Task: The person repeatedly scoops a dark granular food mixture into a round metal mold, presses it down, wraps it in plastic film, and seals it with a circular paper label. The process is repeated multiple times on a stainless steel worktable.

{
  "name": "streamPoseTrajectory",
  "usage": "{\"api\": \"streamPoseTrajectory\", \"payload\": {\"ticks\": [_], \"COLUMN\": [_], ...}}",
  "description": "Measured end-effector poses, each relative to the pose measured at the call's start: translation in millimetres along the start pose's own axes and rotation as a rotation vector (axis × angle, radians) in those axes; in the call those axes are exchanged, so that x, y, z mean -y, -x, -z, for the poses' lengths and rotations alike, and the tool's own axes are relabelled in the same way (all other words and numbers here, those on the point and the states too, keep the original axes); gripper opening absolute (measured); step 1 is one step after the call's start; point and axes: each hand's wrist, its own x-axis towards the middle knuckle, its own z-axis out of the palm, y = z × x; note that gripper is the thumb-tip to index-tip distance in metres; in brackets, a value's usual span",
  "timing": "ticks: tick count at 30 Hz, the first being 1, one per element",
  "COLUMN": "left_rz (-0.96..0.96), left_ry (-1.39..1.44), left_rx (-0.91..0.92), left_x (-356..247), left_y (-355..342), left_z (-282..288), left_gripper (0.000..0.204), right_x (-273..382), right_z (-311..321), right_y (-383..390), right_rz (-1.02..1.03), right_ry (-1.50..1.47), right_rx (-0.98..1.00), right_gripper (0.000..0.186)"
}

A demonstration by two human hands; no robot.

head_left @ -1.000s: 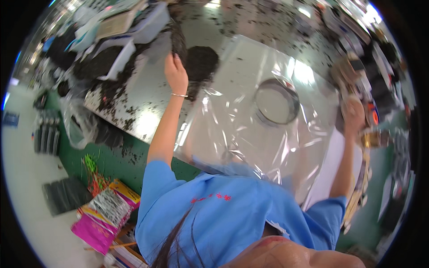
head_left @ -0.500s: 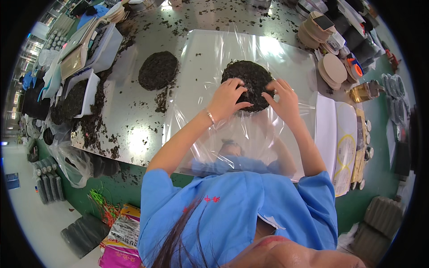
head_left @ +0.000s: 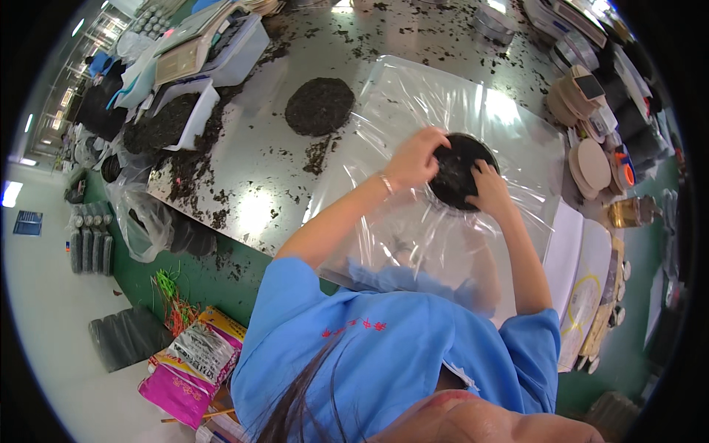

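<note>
A round, dark cake of what looks like dried seaweed [head_left: 456, 177] lies on a sheet of clear plastic film [head_left: 384, 221] in front of me. Its surface looks smooth and dark, with a thin pale rim at the far edge. My left hand [head_left: 419, 159] has its fingers curled over the cake's left edge. At the right edge, the bent fingers and thumb of my right hand [head_left: 493, 190] press on the cake. A second, leafy dark cake [head_left: 320, 107] lies on the metal table to the left of the film, touched by neither hand.
Dark flakes litter the metal table [head_left: 244, 162]. A white tub [head_left: 193, 122] of loose dark leaves and a bin with a scale stand at the left. Round cardboard discs [head_left: 589, 166], an orange tape roll [head_left: 628, 174] and a jar of amber liquid [head_left: 631, 212] line the right side.
The view has swung, so the scene sits further right. The cake between my hands looked leafy before and now looks smoother, with a rim showing. My hands stay at its edges.
</note>
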Motion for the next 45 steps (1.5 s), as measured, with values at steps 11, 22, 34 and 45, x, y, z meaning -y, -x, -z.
{"api": "streamPoseTrajectory", "payload": {"ticks": [11, 22, 34, 45], "left_rz": [0.339, 0.559, -0.139, -0.323], "left_ry": [-0.849, 1.043, -0.256, -0.27], "left_rx": [-0.227, 0.006, 0.3, 0.613], "left_x": [141, -97, -59, -42], "left_y": [77, 6, 12, -9], "left_z": [184, 60, -56, -72], "left_gripper": [0.037, 0.037, 0.072, 0.094], "right_x": [10, 44, -12, 8], "right_z": [24, 102, 6, -8], "right_y": [58, 11, 52, 136], "right_rz": [0.013, -0.261, -0.224, 0.182], "right_ry": [-0.201, -0.42, -0.171, -0.334], "right_rx": [-0.07, -0.705, -0.579, -0.424], "right_gripper": [0.058, 0.104, 0.074, 0.029]}}
